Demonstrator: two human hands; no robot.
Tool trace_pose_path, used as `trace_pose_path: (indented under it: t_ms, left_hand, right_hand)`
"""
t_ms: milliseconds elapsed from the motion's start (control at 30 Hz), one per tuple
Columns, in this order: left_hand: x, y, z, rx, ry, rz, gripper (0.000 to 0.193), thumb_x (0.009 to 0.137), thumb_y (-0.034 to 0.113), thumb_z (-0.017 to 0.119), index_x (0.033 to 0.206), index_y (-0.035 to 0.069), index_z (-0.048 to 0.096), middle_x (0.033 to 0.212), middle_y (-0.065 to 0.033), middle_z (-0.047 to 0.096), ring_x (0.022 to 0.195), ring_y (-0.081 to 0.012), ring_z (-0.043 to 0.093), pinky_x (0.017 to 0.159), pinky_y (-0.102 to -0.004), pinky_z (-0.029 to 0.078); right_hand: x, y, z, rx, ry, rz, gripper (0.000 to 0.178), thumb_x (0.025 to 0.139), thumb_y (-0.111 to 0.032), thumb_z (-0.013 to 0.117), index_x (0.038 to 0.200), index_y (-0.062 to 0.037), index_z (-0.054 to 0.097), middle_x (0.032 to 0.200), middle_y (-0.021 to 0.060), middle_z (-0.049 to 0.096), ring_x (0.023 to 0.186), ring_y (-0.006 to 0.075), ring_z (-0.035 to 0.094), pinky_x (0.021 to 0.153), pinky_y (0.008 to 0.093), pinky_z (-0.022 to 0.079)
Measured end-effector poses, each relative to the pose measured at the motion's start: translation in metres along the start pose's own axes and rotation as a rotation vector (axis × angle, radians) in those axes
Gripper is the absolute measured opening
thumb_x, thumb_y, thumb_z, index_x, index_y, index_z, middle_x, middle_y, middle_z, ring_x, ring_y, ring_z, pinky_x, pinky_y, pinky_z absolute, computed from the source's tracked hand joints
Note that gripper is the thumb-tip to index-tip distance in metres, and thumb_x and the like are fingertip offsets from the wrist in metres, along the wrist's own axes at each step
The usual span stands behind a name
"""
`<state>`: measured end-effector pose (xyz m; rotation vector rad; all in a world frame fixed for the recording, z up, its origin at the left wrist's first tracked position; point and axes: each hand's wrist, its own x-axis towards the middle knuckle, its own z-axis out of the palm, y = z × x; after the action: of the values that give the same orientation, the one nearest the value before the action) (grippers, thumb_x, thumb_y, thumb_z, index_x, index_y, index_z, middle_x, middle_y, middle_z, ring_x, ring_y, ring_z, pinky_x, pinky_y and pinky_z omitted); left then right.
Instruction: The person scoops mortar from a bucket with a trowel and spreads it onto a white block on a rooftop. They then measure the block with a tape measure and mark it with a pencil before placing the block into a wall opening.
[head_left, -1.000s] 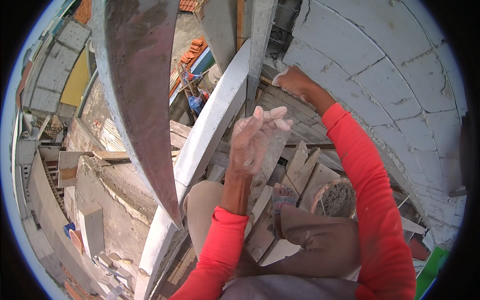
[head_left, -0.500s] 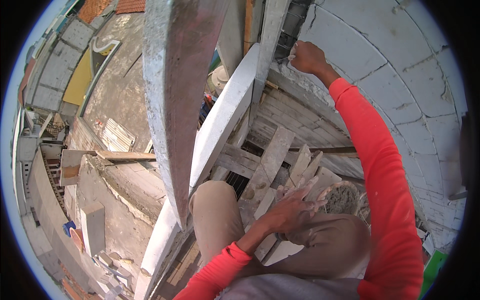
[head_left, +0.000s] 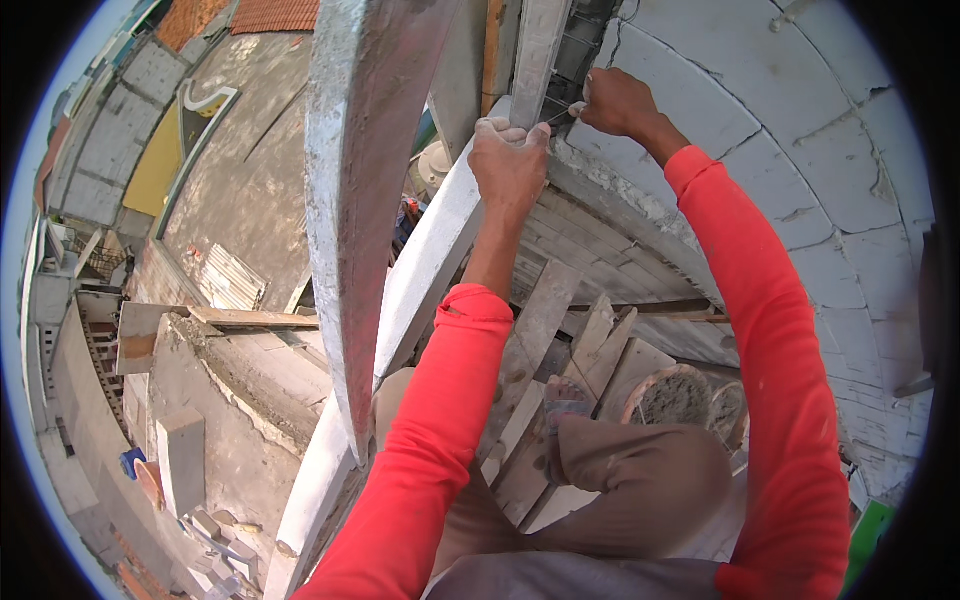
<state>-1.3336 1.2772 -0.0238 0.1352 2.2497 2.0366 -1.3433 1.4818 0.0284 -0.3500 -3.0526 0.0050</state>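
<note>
My right hand [head_left: 617, 104] is closed in a pinch at the edge of the pale block wall [head_left: 720, 95], beside a narrow gap with dark masonry. A thin pale strand, string or wire, seems to run from its fingertips toward my left hand [head_left: 508, 165]. That left hand is closed too, its whitened knuckles up against the foot of a narrow grey post [head_left: 540, 70]. What its fingers hold, if anything, is hidden. A white-faced concrete beam [head_left: 430, 255] slopes down and left from there.
A tall concrete column [head_left: 365, 150] rises close on my left. Below me are wooden planks [head_left: 540, 310], my bare foot and a round container of wet mortar [head_left: 675, 398]. Far down on the left lie a concrete surface [head_left: 250, 130], a board [head_left: 250, 318] and rubble.
My left hand has risen from above my knee and the planks to the post beside my right hand, and has closed. The right hand stays near the wall's edge, slightly shifted.
</note>
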Motion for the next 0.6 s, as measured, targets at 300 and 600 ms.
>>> trace_pose_path:
  t_ms: [300, 600]
  left_hand:
    - [-0.133, -0.041, -0.018, -0.307, 0.069, -0.073, 0.009, 0.098, -0.001, 0.069, 0.091, -0.001, 0.063, 0.086, -0.008, 0.073, 0.081, -0.0099, 0.072, 0.071, -0.0282, 0.058]
    - [-0.108, -0.038, -0.097, 0.312, -0.834, -0.243, 0.037, 0.105, 0.026, 0.069, 0.117, -0.008, 0.074, 0.087, -0.0137, 0.077, 0.077, -0.0162, 0.075, 0.078, -0.0343, 0.057]
  right_hand:
    - [0.016, 0.017, -0.002, -0.016, -0.005, -0.068, 0.033, 0.088, -0.031, 0.081, 0.1, -0.0017, 0.074, 0.099, 0.0207, 0.077, 0.099, 0.0416, 0.074, 0.084, 0.0512, 0.059]
    - [0.056, -0.001, -0.014, -0.024, 0.456, -0.508, 0.02, 0.081, -0.019, 0.077, 0.085, 0.0004, 0.075, 0.077, 0.022, 0.072, 0.071, 0.0375, 0.071, 0.065, 0.0473, 0.057]
